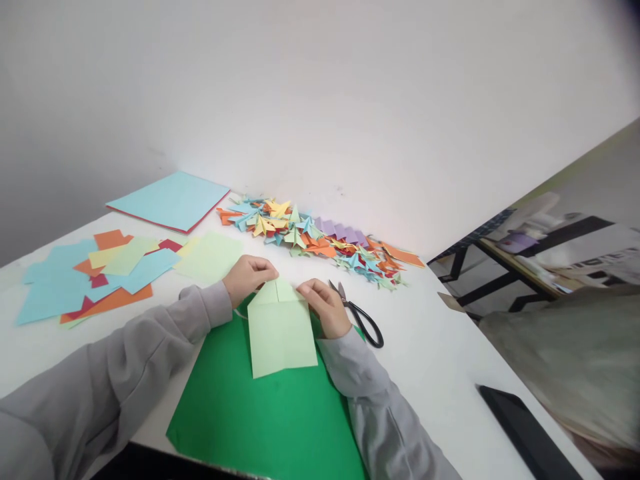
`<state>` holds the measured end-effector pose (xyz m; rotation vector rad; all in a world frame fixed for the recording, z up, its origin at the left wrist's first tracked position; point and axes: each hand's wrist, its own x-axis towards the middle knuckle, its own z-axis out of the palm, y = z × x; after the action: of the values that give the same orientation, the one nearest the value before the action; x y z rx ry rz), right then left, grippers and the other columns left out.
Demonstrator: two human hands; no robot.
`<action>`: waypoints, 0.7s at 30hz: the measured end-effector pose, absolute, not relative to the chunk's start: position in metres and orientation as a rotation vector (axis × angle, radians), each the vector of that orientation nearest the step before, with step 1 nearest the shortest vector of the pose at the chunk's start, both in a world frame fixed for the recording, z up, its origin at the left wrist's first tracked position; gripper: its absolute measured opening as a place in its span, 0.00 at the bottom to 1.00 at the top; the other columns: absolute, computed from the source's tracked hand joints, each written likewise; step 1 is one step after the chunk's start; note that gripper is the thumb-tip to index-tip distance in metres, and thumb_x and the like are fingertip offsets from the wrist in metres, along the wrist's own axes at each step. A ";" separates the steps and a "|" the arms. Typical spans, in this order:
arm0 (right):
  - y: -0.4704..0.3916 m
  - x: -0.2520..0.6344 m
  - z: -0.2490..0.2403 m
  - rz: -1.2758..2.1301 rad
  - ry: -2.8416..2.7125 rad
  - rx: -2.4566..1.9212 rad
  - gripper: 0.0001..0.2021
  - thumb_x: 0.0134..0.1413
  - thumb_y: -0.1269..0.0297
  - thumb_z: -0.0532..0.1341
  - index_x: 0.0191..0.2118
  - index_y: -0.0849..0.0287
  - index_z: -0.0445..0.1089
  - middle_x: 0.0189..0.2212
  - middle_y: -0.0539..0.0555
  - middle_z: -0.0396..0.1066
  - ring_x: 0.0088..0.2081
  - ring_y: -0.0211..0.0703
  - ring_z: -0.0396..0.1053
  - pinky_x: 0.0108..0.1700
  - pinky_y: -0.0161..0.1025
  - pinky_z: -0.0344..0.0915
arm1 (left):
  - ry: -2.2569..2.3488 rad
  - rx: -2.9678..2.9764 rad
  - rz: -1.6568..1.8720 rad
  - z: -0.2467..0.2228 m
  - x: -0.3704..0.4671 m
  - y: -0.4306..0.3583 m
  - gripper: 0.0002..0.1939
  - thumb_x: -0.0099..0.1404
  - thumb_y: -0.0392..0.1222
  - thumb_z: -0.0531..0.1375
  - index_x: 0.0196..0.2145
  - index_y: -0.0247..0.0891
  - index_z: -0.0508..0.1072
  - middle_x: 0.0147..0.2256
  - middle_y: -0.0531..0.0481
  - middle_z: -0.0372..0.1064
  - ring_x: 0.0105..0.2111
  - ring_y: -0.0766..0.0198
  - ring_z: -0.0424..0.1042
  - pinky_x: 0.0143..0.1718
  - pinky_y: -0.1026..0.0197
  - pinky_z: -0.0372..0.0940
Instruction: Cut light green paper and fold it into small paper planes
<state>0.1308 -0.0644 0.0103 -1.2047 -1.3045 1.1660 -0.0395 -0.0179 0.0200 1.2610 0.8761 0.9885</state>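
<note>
A pale green sheet of paper (pixel 283 340) is held up over a green board (pixel 260 420); its two top corners are folded in toward a centre crease. My left hand (pixel 249 279) pinches it near the peak at the upper left. At the upper right edge, my right hand (pixel 325 307) grips the paper between thumb and fingers. Just right of that hand lie black-handled scissors (pixel 367 323), their blades partly apart.
Loose coloured paper sheets (pixel 55 287) spread over the left of the white table (pixel 425 373). A blue stack of paper (pixel 170 200) lies at the back left. Folded paper pieces (pixel 300 233) heap along the wall. A black tablet-like object (pixel 525 433) sits near the right edge.
</note>
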 end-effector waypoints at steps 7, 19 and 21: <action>-0.068 0.125 0.010 1.119 -1.457 -1.277 0.17 0.38 0.49 0.62 0.20 0.60 0.64 0.13 0.44 0.57 0.17 0.30 0.50 0.20 0.32 0.47 | 0.802 1.416 0.957 0.024 -0.038 -0.024 0.11 0.46 0.43 0.61 0.17 0.31 0.68 0.16 0.56 0.58 0.18 0.73 0.55 0.19 0.69 0.52; -0.061 0.135 0.001 0.997 -1.333 -1.393 0.17 0.36 0.48 0.62 0.22 0.60 0.66 0.14 0.48 0.64 0.17 0.35 0.58 0.20 0.34 0.56 | 0.809 1.234 0.912 0.019 -0.034 -0.022 0.17 0.41 0.46 0.66 0.28 0.31 0.72 0.21 0.53 0.68 0.23 0.66 0.68 0.28 0.63 0.64; -0.061 0.135 0.000 0.978 -1.344 -1.406 0.17 0.37 0.49 0.62 0.22 0.60 0.66 0.14 0.48 0.64 0.17 0.35 0.58 0.20 0.34 0.56 | 0.825 1.234 0.928 0.017 -0.034 -0.020 0.17 0.40 0.43 0.67 0.28 0.31 0.72 0.22 0.52 0.68 0.26 0.65 0.69 0.31 0.61 0.64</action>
<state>0.1354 -0.0606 0.0000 -1.4059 -1.3436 0.9780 -0.0344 -0.0203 0.0170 1.2343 0.8249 0.9279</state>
